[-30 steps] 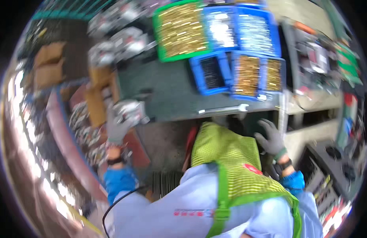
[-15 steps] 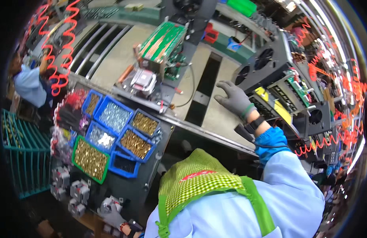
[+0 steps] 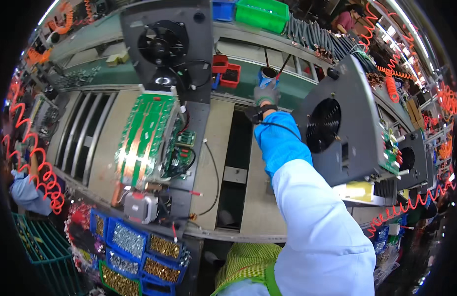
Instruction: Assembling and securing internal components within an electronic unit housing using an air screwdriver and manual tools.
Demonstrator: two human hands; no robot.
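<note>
My right arm stretches far forward, and my grey-gloved right hand [image 3: 266, 93] is closed round the near side of a small blue can [image 3: 268, 74]. Two thin handles stick up out of the can, one with a red lower part; their lower ends are hidden inside. Left of my arm stands an assembly with a green circuit board [image 3: 148, 123] crossed by copper-coloured strips. A grey boxy component [image 3: 140, 207] sits at its near end. My left hand is out of view.
Red bins [image 3: 230, 75] lie left of the can. A dark panel with a fan [image 3: 323, 123] stands close to my right arm. Blue trays of fasteners [image 3: 127, 240] and a green-rimmed tray [image 3: 120, 281] are at the near left. Another person's sleeve [image 3: 28, 195] shows far left.
My right hand has gone forward from above the bench to the blue can and closed on it. The view has shifted forward; my left hand, earlier at a grey component, has left the picture.
</note>
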